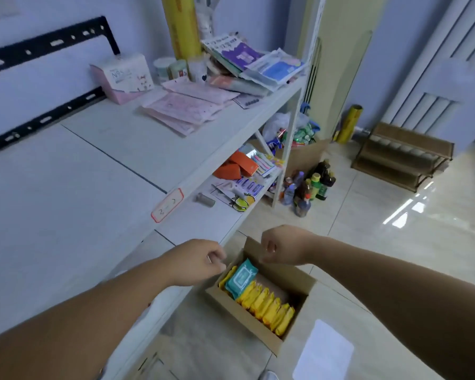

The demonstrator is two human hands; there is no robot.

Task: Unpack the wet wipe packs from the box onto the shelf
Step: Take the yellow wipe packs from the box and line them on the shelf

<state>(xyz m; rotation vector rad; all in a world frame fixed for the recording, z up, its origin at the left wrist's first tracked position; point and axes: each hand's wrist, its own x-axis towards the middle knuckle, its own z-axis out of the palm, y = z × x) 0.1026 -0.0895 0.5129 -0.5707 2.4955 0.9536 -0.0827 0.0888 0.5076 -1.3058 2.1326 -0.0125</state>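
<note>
Now, with my left hand and right hand both clenched on nothing just above the cardboard box, I'd uncurl the left, pinch the teal wet wipe pack below it by its long edges, then lift it to the shelf beyond that hand.

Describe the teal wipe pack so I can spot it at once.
Start at the white shelf unit; on the floor at its foot stands an open cardboard box. At the box's far end the teal pack lies tilted over a row of yellow packs, the only teal one.
</note>
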